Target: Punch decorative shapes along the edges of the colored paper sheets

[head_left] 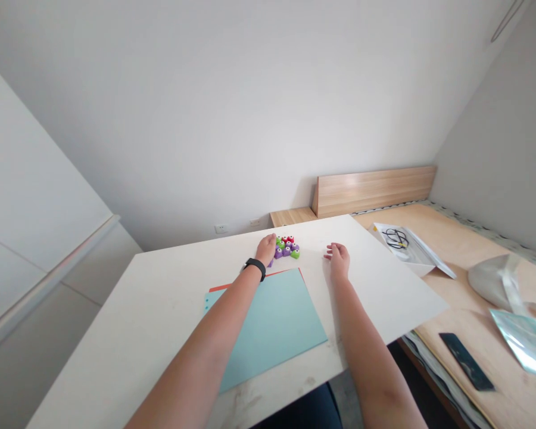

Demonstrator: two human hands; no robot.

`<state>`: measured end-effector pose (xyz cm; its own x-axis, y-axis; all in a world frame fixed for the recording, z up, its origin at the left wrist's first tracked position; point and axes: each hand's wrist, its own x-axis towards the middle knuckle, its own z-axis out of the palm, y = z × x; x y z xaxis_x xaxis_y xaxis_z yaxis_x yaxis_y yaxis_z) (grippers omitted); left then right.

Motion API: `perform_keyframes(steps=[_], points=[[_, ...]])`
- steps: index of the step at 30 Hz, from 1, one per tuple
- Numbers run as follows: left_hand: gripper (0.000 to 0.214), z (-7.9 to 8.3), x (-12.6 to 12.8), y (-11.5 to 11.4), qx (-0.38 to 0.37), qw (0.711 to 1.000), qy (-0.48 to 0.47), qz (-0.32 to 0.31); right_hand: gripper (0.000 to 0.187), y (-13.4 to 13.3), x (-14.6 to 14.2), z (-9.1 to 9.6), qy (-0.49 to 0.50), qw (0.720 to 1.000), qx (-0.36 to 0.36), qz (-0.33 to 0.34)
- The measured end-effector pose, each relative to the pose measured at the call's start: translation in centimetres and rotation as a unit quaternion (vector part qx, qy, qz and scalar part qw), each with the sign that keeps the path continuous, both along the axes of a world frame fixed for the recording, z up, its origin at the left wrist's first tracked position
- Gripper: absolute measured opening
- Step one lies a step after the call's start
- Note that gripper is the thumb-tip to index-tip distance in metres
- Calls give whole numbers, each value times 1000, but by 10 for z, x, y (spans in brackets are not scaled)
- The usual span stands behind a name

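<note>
A cluster of small purple, green and red toy-like pieces (288, 246) lies near the far edge of a white table (161, 310). My left hand (267, 249), with a black band on its wrist, rests against the left side of that cluster, its fingers partly hidden behind it. My right hand (338, 257) lies on the table to the right of the cluster, apart from it, fingers loosely spread and holding nothing. A light blue sheet (277, 322) lies between my forearms, with a red sheet's edge (226, 287) showing under it.
To the right stands a wooden bed platform (464, 250) with a headboard. On it lie a white packet with black cord (406, 244), a grey object and shiny foil bag (518, 333), and a dark flat phone-like item (467, 360). A white wall is behind.
</note>
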<state>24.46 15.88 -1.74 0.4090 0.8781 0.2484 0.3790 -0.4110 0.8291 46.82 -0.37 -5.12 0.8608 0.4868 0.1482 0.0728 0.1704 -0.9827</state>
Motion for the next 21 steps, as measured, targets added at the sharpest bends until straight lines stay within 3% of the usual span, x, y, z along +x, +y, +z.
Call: perform_keyframes(steps=[5,8,11,14,16,18,21], points=[[46,11,11,-4,0,1000,-30,-2,36,-1,3,-3,15,1000,20,8],[46,32,-12,2,11,998,-60,33,36,0,3,-2,17,1000,19,12],[51,56,-77,11,22,992,-92,80,34,-2,3,1,20,1000,10,13],[52,67,-172,10,17,990,-84,109,33,-4,2,6,20,1000,1,13],[51,62,-232,-2,6,991,-19,135,34,-5,0,8,17,1000,-6,12],[51,50,-277,-24,-21,985,60,161,35,-7,-2,10,11,1000,-17,12],[49,25,-305,-67,-17,985,113,126,35,-10,-6,13,-14,999,-40,18]])
